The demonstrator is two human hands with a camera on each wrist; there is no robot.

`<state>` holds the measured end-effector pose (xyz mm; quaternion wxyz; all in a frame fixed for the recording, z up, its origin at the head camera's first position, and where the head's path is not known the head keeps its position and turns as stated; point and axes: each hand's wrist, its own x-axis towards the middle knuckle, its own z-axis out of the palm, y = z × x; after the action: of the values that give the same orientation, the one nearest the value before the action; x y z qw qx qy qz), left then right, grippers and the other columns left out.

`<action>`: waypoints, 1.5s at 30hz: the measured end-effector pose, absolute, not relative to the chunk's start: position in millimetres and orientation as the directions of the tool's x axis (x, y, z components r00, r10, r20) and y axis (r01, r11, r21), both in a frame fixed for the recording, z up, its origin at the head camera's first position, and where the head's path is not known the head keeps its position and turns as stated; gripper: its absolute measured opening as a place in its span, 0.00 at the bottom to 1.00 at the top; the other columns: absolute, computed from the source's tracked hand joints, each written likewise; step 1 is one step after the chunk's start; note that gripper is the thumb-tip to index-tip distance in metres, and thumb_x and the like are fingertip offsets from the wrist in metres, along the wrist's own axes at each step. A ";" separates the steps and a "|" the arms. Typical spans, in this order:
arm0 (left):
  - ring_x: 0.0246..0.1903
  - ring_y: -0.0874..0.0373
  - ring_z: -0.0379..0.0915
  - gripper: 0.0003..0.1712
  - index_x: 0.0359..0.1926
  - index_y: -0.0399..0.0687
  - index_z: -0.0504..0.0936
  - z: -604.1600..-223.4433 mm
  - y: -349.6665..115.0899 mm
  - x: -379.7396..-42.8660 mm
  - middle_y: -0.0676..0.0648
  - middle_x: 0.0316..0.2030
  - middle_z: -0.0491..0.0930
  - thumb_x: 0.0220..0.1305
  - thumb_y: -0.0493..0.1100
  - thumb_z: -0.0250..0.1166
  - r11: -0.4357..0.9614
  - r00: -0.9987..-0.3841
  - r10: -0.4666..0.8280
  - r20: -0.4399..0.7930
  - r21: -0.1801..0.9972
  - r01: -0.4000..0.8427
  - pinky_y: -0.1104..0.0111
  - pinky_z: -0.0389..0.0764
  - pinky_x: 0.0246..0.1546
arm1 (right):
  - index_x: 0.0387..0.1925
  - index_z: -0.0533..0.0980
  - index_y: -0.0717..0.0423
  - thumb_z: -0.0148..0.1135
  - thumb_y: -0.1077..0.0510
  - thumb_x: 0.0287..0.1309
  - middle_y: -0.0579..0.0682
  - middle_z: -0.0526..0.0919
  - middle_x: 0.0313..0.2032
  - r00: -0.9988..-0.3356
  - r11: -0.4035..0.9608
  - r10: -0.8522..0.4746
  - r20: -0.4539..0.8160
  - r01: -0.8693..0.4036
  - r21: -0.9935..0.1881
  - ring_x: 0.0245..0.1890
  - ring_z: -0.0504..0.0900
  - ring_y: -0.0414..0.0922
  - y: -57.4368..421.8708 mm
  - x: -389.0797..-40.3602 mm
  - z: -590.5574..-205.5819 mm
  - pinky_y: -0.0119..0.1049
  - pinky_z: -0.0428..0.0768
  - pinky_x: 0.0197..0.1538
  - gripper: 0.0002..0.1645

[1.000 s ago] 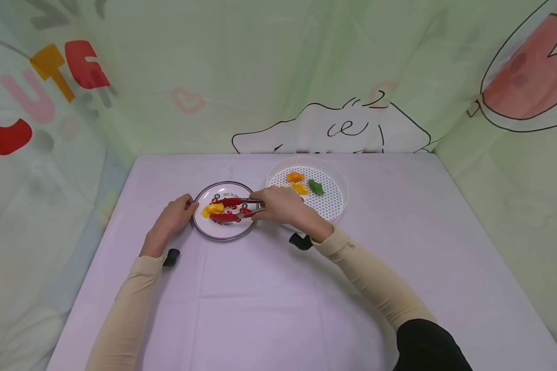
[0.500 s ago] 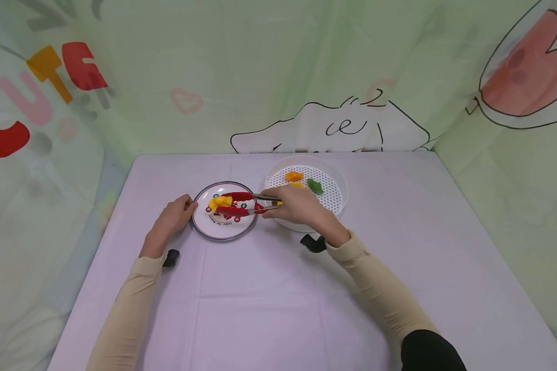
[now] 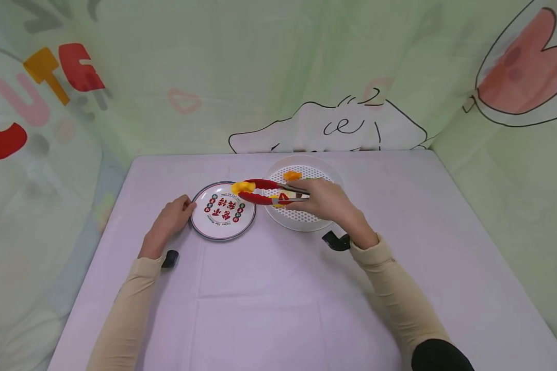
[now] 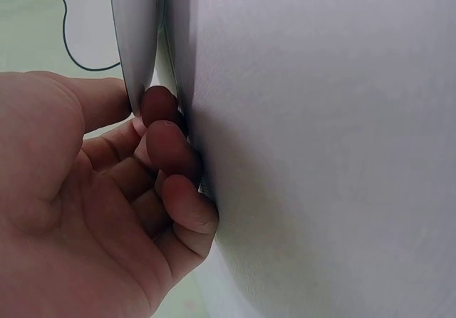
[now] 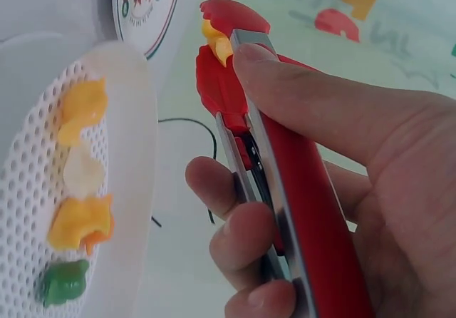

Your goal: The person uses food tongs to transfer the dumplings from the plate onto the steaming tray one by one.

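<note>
My left hand (image 3: pixel 169 221) pinches the left rim of a white plate (image 3: pixel 220 231) with red and green print and a dark edge. In the left wrist view the thumb lies on the plate's rim (image 4: pixel 137 43) with the fingertips beneath it. My right hand (image 3: pixel 327 201) grips red-handled metal tongs (image 5: pixel 303 182) with red tips. Between those tips is a small yellow toy-like piece (image 3: pixel 242 187), held above the plate's upper right edge; its exact kind I cannot tell. The tongs reach across the left side of a white perforated basket (image 3: pixel 301 225).
In the basket lie an orange-yellow piece (image 5: pixel 82 222), a yellow piece (image 5: pixel 84 108), a pale piece (image 5: pixel 82 172) and a green piece (image 5: pixel 65 282). Basket and plate stand side by side near the back edge of the cloth-covered table (image 3: pixel 260 309). A printed curtain (image 3: pixel 278 67) hangs behind.
My right hand has drawn the tongs right and slightly back, carrying the yellow piece from over the plate's left part to its upper right edge. The left hand keeps its hold on the rim.
</note>
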<state>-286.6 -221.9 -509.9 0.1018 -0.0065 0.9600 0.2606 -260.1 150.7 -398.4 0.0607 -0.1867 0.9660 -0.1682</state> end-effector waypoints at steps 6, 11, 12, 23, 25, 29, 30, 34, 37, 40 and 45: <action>0.29 0.53 0.67 0.17 0.42 0.42 0.69 -510.0 -223.0 -287.2 0.44 0.29 0.71 0.70 0.51 0.45 0.866 -0.983 0.054 -0.178 0.499 -0.042 0.66 0.65 0.27 | 0.59 0.70 0.39 0.66 0.37 0.45 0.47 0.76 0.55 -0.945 0.892 -0.317 -0.073 -0.272 -0.362 0.50 0.72 0.47 173.9 -258.8 -395.2 0.45 0.74 0.44 0.37; 0.29 0.53 0.67 0.17 0.43 0.42 0.69 -510.9 -223.7 -287.2 0.44 0.29 0.72 0.70 0.51 0.45 0.866 -0.984 0.051 -0.170 0.498 -0.041 0.66 0.65 0.27 | 0.60 0.69 0.41 0.65 0.36 0.46 0.50 0.74 0.57 -0.956 0.901 -0.277 -0.098 -0.223 -0.373 0.50 0.72 0.50 196.3 -257.4 -395.2 0.45 0.75 0.42 0.39; 0.29 0.53 0.67 0.17 0.42 0.42 0.69 -510.9 -223.8 -287.1 0.44 0.29 0.72 0.70 0.51 0.46 0.866 -0.984 0.050 -0.169 0.499 -0.042 0.66 0.65 0.26 | 0.60 0.69 0.42 0.65 0.36 0.46 0.51 0.74 0.57 -0.956 0.903 -0.272 -0.107 -0.215 -0.373 0.50 0.72 0.50 200.7 -257.0 -395.5 0.45 0.75 0.42 0.39; 0.28 0.53 0.66 0.16 0.42 0.41 0.69 -507.5 -222.4 -285.1 0.44 0.28 0.71 0.70 0.50 0.46 0.864 -0.983 0.054 -0.178 0.502 -0.044 0.66 0.64 0.26 | 0.58 0.71 0.48 0.63 0.34 0.46 0.54 0.76 0.55 -0.952 0.931 -0.265 -0.151 -0.212 -0.297 0.48 0.73 0.51 239.7 -248.9 -398.5 0.45 0.75 0.40 0.39; 0.28 0.53 0.66 0.16 0.42 0.41 0.69 -507.2 -222.4 -284.8 0.44 0.28 0.71 0.70 0.50 0.46 0.864 -0.983 0.054 -0.175 0.501 -0.041 0.66 0.64 0.27 | 0.58 0.71 0.48 0.63 0.33 0.46 0.54 0.76 0.54 -0.951 0.933 -0.266 -0.158 -0.212 -0.290 0.47 0.73 0.50 245.4 -247.4 -398.1 0.43 0.74 0.37 0.40; 0.28 0.53 0.66 0.16 0.42 0.41 0.69 -506.5 -222.4 -284.0 0.44 0.28 0.71 0.70 0.50 0.46 0.865 -0.983 0.060 -0.171 0.500 -0.034 0.66 0.64 0.26 | 0.58 0.71 0.49 0.63 0.32 0.45 0.54 0.77 0.53 -0.945 0.938 -0.265 -0.190 -0.208 -0.276 0.42 0.73 0.48 254.4 -243.9 -394.5 0.37 0.72 0.31 0.42; 0.28 0.54 0.66 0.16 0.42 0.40 0.69 -506.2 -222.0 -283.6 0.44 0.28 0.71 0.70 0.50 0.46 0.864 -0.983 0.061 -0.172 0.501 -0.034 0.66 0.64 0.26 | 0.58 0.71 0.49 0.63 0.32 0.45 0.54 0.77 0.53 -0.943 0.940 -0.266 -0.199 -0.208 -0.271 0.41 0.73 0.48 256.3 -243.4 -393.5 0.36 0.71 0.30 0.42; 0.29 0.54 0.66 0.16 0.42 0.41 0.69 -505.9 -221.0 -282.6 0.44 0.28 0.71 0.70 0.49 0.46 0.864 -0.982 0.055 -0.179 0.502 -0.043 0.66 0.64 0.27 | 0.56 0.72 0.50 0.65 0.33 0.43 0.54 0.79 0.49 -0.939 0.947 -0.267 -0.215 -0.215 -0.239 0.38 0.73 0.47 261.3 -243.9 -389.9 0.35 0.69 0.29 0.41; 0.29 0.54 0.66 0.16 0.42 0.41 0.69 -505.9 -220.7 -282.4 0.45 0.28 0.71 0.70 0.50 0.46 0.865 -0.982 0.054 -0.179 0.500 -0.043 0.66 0.64 0.27 | 0.55 0.73 0.50 0.67 0.35 0.42 0.55 0.80 0.48 -0.937 0.950 -0.271 -0.222 -0.222 -0.221 0.38 0.74 0.48 263.9 -245.9 -388.8 0.35 0.69 0.29 0.40; 0.28 0.54 0.66 0.15 0.41 0.41 0.69 -506.0 -220.5 -282.5 0.45 0.28 0.70 0.70 0.49 0.46 0.865 -0.983 0.059 -0.174 0.501 -0.036 0.66 0.64 0.27 | 0.54 0.74 0.50 0.67 0.35 0.42 0.55 0.80 0.48 -0.934 0.952 -0.268 -0.237 -0.219 -0.212 0.39 0.73 0.48 264.8 -247.6 -388.2 0.35 0.69 0.29 0.39; 0.28 0.54 0.65 0.15 0.41 0.42 0.69 -506.3 -220.1 -283.2 0.45 0.27 0.69 0.70 0.50 0.46 0.865 -0.984 0.061 -0.170 0.501 -0.033 0.66 0.64 0.27 | 0.54 0.74 0.50 0.68 0.37 0.42 0.54 0.81 0.45 -0.932 0.955 -0.263 -0.249 -0.214 -0.206 0.36 0.73 0.47 263.9 -250.2 -387.1 0.36 0.68 0.28 0.38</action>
<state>-283.2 -220.1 -506.3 0.0901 0.0071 0.9613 0.2601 -250.2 263.9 -387.1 0.1379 -0.1217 0.9790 -0.0878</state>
